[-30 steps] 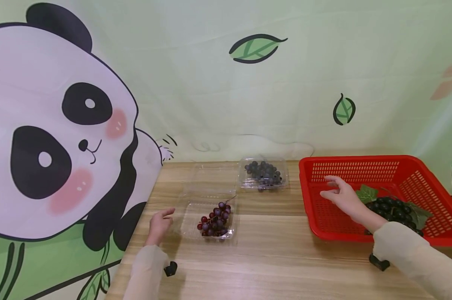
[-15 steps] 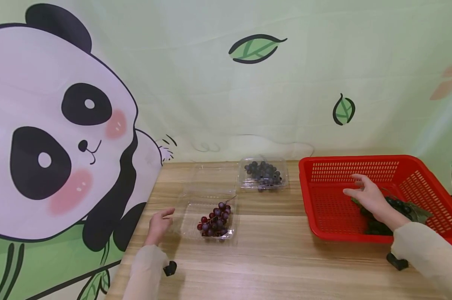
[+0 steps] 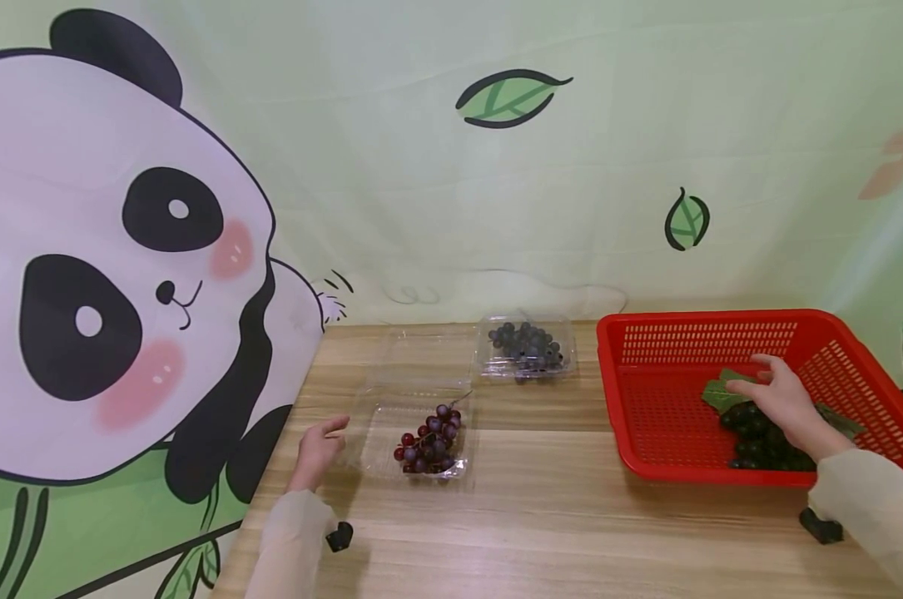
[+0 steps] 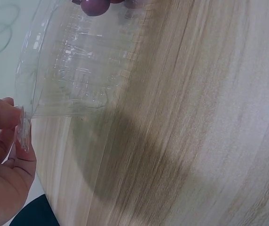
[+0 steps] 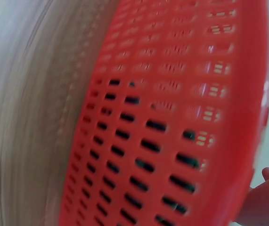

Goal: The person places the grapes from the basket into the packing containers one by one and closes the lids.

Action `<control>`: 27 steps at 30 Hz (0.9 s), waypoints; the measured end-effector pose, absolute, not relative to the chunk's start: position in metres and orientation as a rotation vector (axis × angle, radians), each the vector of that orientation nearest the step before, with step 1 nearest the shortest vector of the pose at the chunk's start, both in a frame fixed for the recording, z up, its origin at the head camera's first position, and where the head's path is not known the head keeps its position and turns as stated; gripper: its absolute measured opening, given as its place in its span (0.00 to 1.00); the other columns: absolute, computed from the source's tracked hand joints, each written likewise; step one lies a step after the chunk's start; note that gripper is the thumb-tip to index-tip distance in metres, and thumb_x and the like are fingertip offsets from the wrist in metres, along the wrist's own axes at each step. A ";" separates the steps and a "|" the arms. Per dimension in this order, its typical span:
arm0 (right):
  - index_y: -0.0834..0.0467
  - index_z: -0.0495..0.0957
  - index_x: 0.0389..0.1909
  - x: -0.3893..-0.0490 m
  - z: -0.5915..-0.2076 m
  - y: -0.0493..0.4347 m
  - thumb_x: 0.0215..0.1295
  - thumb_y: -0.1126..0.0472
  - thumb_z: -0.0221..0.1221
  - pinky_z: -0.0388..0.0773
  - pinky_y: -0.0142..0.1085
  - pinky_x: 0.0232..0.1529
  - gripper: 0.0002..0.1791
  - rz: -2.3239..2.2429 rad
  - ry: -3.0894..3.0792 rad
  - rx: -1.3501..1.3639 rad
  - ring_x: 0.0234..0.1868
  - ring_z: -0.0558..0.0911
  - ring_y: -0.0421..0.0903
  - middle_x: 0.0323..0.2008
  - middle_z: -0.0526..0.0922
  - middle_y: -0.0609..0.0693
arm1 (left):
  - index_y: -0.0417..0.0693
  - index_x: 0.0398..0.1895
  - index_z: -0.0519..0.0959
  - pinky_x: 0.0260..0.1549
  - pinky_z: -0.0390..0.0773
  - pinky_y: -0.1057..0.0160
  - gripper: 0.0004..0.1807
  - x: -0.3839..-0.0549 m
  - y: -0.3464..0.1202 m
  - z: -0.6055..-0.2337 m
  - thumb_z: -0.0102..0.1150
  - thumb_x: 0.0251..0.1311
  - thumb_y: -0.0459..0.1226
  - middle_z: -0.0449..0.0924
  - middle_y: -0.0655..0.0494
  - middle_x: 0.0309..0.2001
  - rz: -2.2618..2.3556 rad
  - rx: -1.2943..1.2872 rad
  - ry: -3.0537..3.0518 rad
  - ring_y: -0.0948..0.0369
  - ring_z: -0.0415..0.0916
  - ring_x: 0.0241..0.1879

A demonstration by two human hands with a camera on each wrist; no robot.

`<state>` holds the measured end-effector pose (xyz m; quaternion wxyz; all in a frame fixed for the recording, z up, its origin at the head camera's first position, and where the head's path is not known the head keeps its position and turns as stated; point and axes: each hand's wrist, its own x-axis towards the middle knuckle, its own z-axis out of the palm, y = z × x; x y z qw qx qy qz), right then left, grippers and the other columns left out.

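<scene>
My left hand (image 3: 320, 452) pinches the edge of an opened clear plastic clamshell box (image 3: 379, 433) between thumb and fingers, as the left wrist view shows at the box's corner (image 4: 23, 125). In that box lies a bunch of red-purple grapes (image 3: 430, 441). Over the red basket (image 3: 646, 474) my right hand (image 3: 784, 403) hovers with fingers apart and slightly bent, holding nothing visible. Below it sit dark grapes (image 3: 754, 437) with a green leaf (image 3: 721, 393); the hand and forearm hide part of them. The right wrist view catches the basket's side wall (image 5: 139, 146), blurred.
A closed clear box (image 3: 526, 349) of dark grapes stands at the back, between the open box and the basket. Wooden tabletop (image 3: 526, 516) spreads across the front. A cloth backdrop (image 3: 421, 208) with a printed panda rises behind the table.
My right hand has moved rightward over the basket, from its left part to above the dark grapes. The left hand and the boxes have stayed in place.
</scene>
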<state>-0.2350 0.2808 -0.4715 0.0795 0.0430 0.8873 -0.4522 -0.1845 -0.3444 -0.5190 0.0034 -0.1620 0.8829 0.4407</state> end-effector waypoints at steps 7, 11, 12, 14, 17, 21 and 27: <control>0.74 0.37 0.63 -0.229 -0.473 0.290 0.61 0.46 0.47 0.59 0.62 0.47 0.46 -1.372 2.682 0.142 0.57 0.51 0.73 0.60 0.44 0.78 | 0.32 0.53 0.70 0.33 0.72 0.69 0.22 -0.185 -0.345 -0.520 0.45 0.50 0.24 0.70 0.36 0.54 1.400 -0.513 2.757 0.44 0.71 0.50; 0.74 0.36 0.63 -0.227 -0.476 0.296 0.61 0.47 0.47 0.59 0.62 0.46 0.46 -1.385 2.679 0.157 0.57 0.50 0.74 0.60 0.43 0.79 | 0.31 0.53 0.70 0.37 0.73 0.65 0.22 -0.185 -0.344 -0.519 0.45 0.51 0.24 0.69 0.36 0.54 1.409 -0.508 2.750 0.43 0.70 0.50; 0.74 0.36 0.63 -0.227 -0.477 0.298 0.61 0.47 0.47 0.59 0.62 0.46 0.46 -1.383 2.679 0.165 0.56 0.51 0.74 0.60 0.43 0.79 | 0.31 0.53 0.69 0.39 0.73 0.64 0.22 -0.185 -0.344 -0.519 0.45 0.51 0.24 0.69 0.36 0.55 1.410 -0.506 2.748 0.43 0.70 0.50; 0.74 0.36 0.63 -0.226 -0.477 0.300 0.61 0.46 0.47 0.59 0.62 0.46 0.46 -1.382 2.678 0.179 0.56 0.51 0.73 0.59 0.44 0.79 | 0.31 0.53 0.69 0.41 0.73 0.62 0.22 -0.184 -0.344 -0.518 0.45 0.51 0.24 0.69 0.37 0.55 1.411 -0.504 2.743 0.43 0.70 0.51; 0.74 0.36 0.63 -0.226 -0.477 0.301 0.61 0.45 0.46 0.58 0.63 0.47 0.46 -1.387 2.672 0.200 0.56 0.51 0.73 0.59 0.44 0.79 | 0.31 0.53 0.69 0.40 0.73 0.62 0.22 -0.184 -0.344 -0.518 0.44 0.51 0.24 0.68 0.36 0.55 1.435 -0.504 2.741 0.43 0.69 0.51; 0.74 0.35 0.63 -0.225 -0.475 0.301 0.61 0.45 0.46 0.58 0.63 0.48 0.46 -1.401 2.664 0.207 0.56 0.51 0.74 0.59 0.44 0.80 | 0.31 0.53 0.69 0.39 0.71 0.64 0.23 -0.184 -0.343 -0.518 0.44 0.49 0.23 0.69 0.35 0.54 1.468 -0.504 2.746 0.44 0.69 0.51; 0.74 0.36 0.63 -0.223 -0.477 0.302 0.60 0.45 0.46 0.57 0.63 0.49 0.47 -1.423 2.657 0.218 0.57 0.50 0.74 0.59 0.43 0.80 | 0.31 0.53 0.69 0.40 0.72 0.64 0.23 -0.183 -0.342 -0.519 0.44 0.50 0.23 0.68 0.36 0.55 1.463 -0.519 2.738 0.44 0.69 0.52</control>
